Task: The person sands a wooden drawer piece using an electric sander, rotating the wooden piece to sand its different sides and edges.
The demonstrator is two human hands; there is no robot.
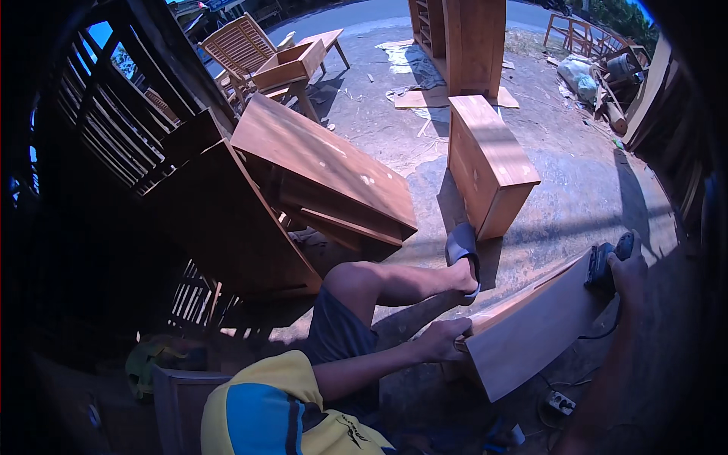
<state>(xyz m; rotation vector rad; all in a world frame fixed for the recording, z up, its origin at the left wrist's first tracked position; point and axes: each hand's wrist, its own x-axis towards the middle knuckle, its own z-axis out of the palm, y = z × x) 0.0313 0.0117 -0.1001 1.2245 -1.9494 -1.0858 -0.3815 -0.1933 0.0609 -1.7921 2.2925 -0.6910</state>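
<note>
A wooden drawer (pixel 535 334) is tilted in front of me, its broad pale side panel facing up toward me. My left hand (pixel 444 340) is closed on its near left corner, the fingers wrapped over the edge. At the panel's far right end, my right hand (pixel 628 274) grips a dark electric sander (pixel 601 265), which rests against the wood. A black cord (pixel 595 336) shows below the sander. The underside of the drawer is hidden.
A second drawer (pixel 485 163) stands on end beyond my sandalled foot (pixel 462 262). Leaning wooden cabinet pieces (pixel 326 167) are on the left. A power strip (pixel 560 402) lies at lower right. Farther off are a tall cabinet (pixel 474 45) and a slatted chair (pixel 239 45).
</note>
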